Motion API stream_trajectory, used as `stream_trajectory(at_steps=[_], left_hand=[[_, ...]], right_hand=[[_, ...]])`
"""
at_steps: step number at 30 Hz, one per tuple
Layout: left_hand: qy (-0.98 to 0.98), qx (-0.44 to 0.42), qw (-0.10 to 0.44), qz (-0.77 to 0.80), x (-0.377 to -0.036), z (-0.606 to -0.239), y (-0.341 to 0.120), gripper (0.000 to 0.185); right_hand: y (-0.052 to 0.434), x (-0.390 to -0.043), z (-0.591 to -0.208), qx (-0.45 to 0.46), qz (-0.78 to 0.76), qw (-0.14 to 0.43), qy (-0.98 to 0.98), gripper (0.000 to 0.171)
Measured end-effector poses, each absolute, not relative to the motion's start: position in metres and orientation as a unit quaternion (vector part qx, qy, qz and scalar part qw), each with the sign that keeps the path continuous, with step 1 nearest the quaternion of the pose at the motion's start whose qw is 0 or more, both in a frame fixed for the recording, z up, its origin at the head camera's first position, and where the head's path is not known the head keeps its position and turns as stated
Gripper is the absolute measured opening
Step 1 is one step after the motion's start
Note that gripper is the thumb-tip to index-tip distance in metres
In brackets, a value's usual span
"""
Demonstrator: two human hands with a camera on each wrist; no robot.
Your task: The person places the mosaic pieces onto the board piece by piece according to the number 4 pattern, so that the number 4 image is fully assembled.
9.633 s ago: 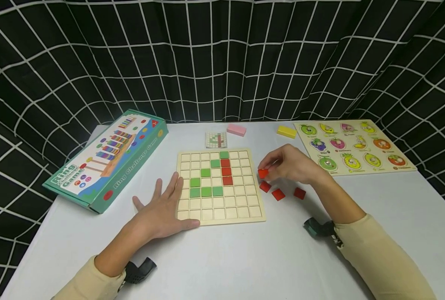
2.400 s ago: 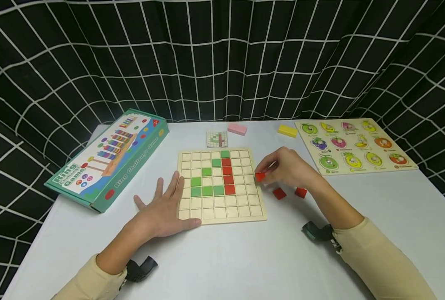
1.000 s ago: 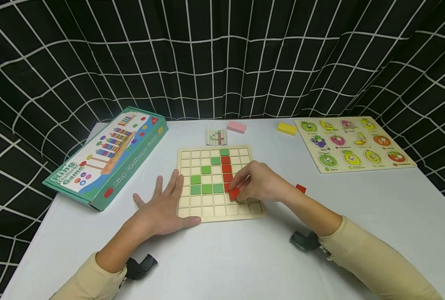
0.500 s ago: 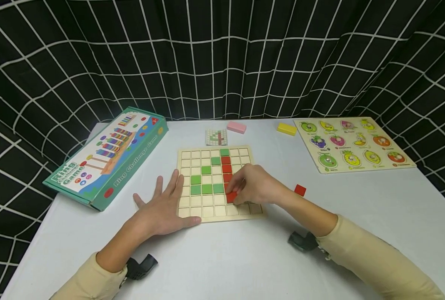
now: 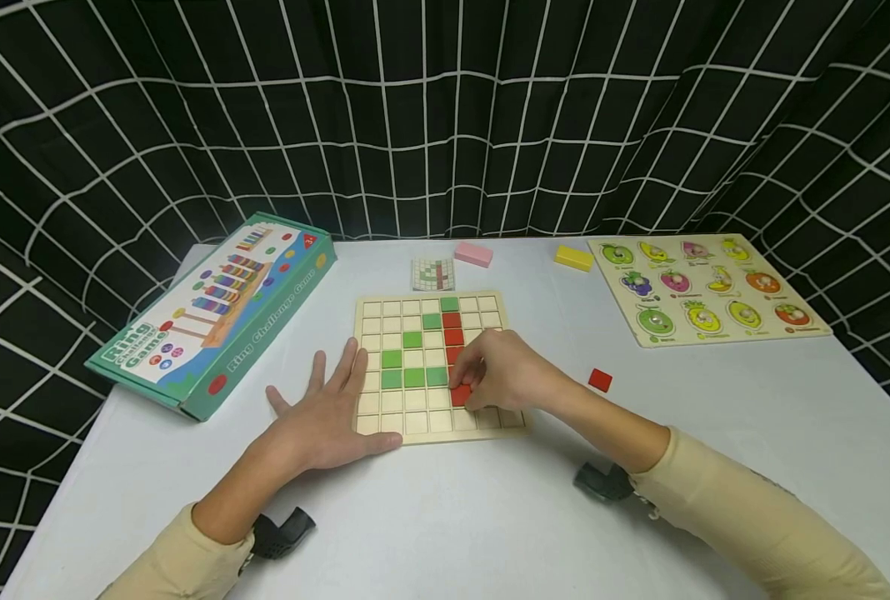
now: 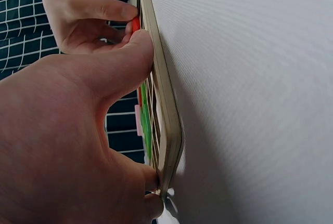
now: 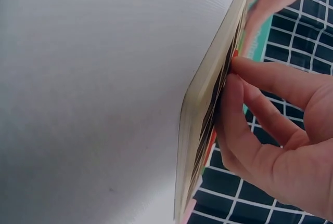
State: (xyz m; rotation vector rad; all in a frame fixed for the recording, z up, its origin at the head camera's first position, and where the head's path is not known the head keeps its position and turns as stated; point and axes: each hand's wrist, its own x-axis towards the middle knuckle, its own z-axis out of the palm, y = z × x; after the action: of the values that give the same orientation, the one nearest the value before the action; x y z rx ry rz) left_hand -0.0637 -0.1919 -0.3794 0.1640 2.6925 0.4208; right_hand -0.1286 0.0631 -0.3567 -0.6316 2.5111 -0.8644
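Note:
A wooden grid board [image 5: 415, 427] lies on the table with green tiles [image 5: 413, 378] and a column of red tiles [image 5: 453, 337] in its squares. My right hand [image 5: 512, 375] pinches a red square tile [image 5: 460, 395] at the lower end of that column; its fingers cover part of the tile above. My left hand [image 5: 317, 427] is spread over the board's left side, its thumb on the front edge. In the left wrist view the held tile's red edge [image 6: 136, 24] shows between the right fingers. One loose red tile [image 5: 600, 380] lies right of the board.
A small pattern card [image 5: 432, 274] lies behind the board, beside a pink block [image 5: 473, 254] and a yellow block [image 5: 574, 258]. The Ring Challenge Game box [image 5: 216, 317] stands left, a fruit puzzle board [image 5: 707, 292] right. A black gridded curtain [image 5: 445, 125] hangs behind.
My right hand has carried a red tile from beside the board to the red column's lower end, where it has shifted slightly. The column has grown since the oldest frame. My left hand stays put.

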Motion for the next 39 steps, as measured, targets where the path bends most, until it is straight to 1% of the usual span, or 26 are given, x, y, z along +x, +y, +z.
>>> stream_trajectory(at_steps=[7, 12, 21, 29, 39], left_hand=[[0.965, 0.059, 0.205, 0.153, -0.064, -0.38, -0.192, 0.126], [0.965, 0.059, 0.204, 0.154, -0.065, -0.382, -0.193, 0.125], [0.965, 0.057, 0.204, 0.155, -0.065, -0.381, -0.192, 0.125], [0.965, 0.058, 0.2, 0.158, -0.064, -0.381, -0.193, 0.125], [0.964, 0.06, 0.201, 0.161, -0.064, -0.38, -0.193, 0.124]], right_hand=[[0.063, -0.128, -0.357, -0.238, -0.306, 0.196, 0.901, 0.025], [0.065, -0.129, -0.356, -0.248, -0.306, 0.2, 0.897, 0.024], [0.074, -0.131, -0.356, -0.263, -0.33, 0.198, 0.885, 0.015], [0.09, -0.132, -0.35, -0.274, -0.35, 0.178, 0.878, 0.015], [0.118, -0.135, -0.344, -0.245, -0.366, 0.161, 0.883, 0.019]])
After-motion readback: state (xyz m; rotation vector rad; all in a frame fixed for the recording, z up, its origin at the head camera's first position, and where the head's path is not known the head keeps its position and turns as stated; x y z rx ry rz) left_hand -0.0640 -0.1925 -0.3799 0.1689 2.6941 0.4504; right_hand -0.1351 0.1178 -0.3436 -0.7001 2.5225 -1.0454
